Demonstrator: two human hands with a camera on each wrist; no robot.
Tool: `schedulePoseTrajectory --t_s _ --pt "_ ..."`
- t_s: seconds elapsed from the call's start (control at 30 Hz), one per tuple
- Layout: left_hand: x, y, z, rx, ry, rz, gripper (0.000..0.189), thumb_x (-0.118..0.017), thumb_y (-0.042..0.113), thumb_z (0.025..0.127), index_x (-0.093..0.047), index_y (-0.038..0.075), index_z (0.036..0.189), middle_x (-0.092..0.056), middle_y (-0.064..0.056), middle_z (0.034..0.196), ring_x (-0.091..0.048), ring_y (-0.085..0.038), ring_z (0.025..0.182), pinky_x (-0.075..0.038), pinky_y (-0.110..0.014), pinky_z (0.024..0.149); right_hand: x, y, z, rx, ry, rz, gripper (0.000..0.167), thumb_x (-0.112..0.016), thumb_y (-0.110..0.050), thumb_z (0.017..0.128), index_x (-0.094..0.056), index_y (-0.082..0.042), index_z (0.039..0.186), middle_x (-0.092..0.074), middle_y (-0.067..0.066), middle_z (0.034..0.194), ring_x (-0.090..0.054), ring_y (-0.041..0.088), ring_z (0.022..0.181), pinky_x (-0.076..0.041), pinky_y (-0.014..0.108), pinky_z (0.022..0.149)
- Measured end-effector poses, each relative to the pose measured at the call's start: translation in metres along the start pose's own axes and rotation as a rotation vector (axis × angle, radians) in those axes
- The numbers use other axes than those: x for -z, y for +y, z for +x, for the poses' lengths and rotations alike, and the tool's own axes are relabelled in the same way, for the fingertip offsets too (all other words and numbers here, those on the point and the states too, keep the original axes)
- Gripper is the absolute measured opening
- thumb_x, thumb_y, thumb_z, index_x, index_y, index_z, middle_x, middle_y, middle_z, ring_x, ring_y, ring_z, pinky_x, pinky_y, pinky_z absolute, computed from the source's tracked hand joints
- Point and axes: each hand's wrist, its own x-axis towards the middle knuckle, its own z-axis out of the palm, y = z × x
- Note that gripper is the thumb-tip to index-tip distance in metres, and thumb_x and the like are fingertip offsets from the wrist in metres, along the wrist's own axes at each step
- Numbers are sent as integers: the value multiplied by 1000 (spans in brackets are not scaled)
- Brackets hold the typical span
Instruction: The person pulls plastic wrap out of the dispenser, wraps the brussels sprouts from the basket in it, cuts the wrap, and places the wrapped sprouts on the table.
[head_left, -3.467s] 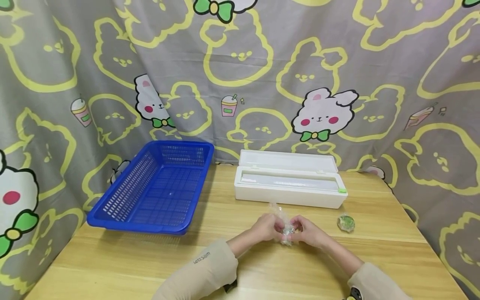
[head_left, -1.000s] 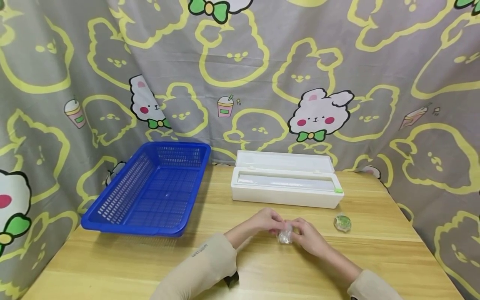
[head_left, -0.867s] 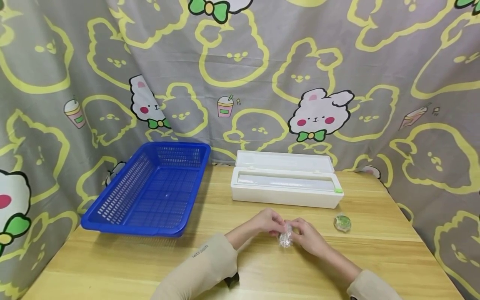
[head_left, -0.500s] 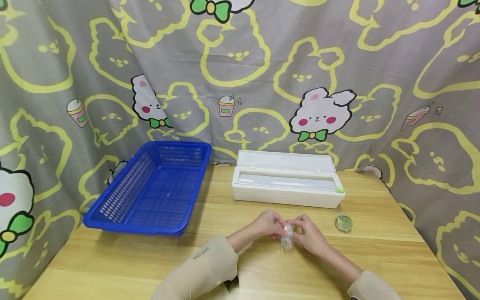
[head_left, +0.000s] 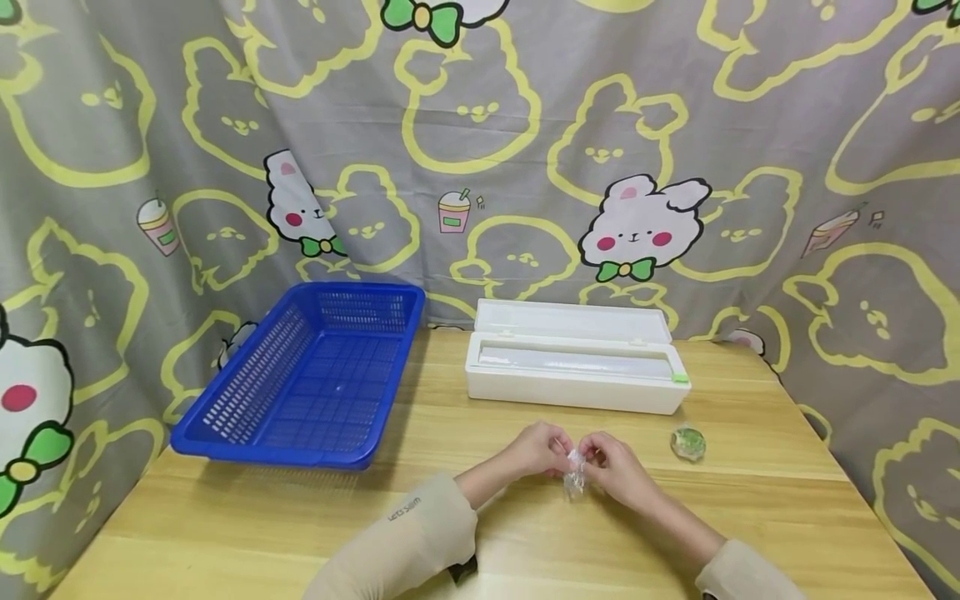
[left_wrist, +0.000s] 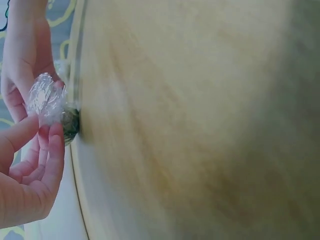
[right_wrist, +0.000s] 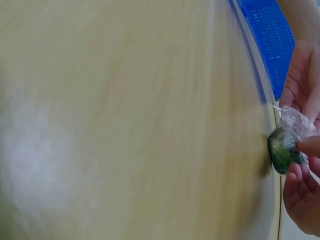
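Observation:
Just in front of the white box, both hands pinch a small dark green bundle point(right_wrist: 282, 150) wrapped in clear cling film; its exact kind cannot be made out through the film. The left hand point(head_left: 538, 450) holds it from the left with thumb and fingertips. From the other side the right hand point(head_left: 618, 471) pinches the crumpled film point(left_wrist: 46, 100), part of which sticks out toward the person. A second round green piece point(head_left: 688, 443), also in film, lies on the table right of the right hand.
A white cling film dispenser box point(head_left: 573, 392) with its lid point(head_left: 573, 321) raised stands at the back, a roll inside. The blue plastic basket point(head_left: 270, 458) sits at the left. A patterned curtain point(head_left: 480, 150) hangs behind the wooden table point(head_left: 247, 533).
Earlier, loose film stood up beyond the hands; now crumpled film shows on the near side. The fingers have shifted their grip slightly. Basket, box and second green piece have stayed put.

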Motion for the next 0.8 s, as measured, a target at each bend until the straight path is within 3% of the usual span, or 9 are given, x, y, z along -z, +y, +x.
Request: schedulePoseTrajectory --t_s 0.3,0.5,0.67,0.8 --pt "5 4 -2 26 -5 -3 16 -66 -10 70 -62 -1 83 -59 -4 66 -54 -14 55 -48 -23 53 8 -6 1 -109 -75 101 16 -56 -8 88 -60 7 94 -62 10 87 -56 14 74 -47 21 64" --pt "4 0 -2 -56 -37 17 36 -67 -10 71 -50 3 100 -60 -6 67 -55 -16 57 -46 -20 52 7 -3 0 -88 -85 109 14 -61 -6 84 -59 5 91 -61 8 85 -54 10 72 -47 20 62" --pt "2 -1 0 -113 -77 76 26 -65 -10 72 -53 7 88 -61 -7 68 -53 -12 56 -43 -16 49 8 -1 2 -91 -100 128 14 -63 -8 83 -56 2 90 -57 6 82 -51 9 71 -46 21 59" --pt "4 -2 2 -129 -105 93 20 -67 -7 73 -57 6 84 -58 -2 63 -53 -10 54 -45 -17 49 8 2 3 -46 -116 102 9 -62 -7 83 -56 -2 88 -57 4 83 -52 10 75 -46 22 66"
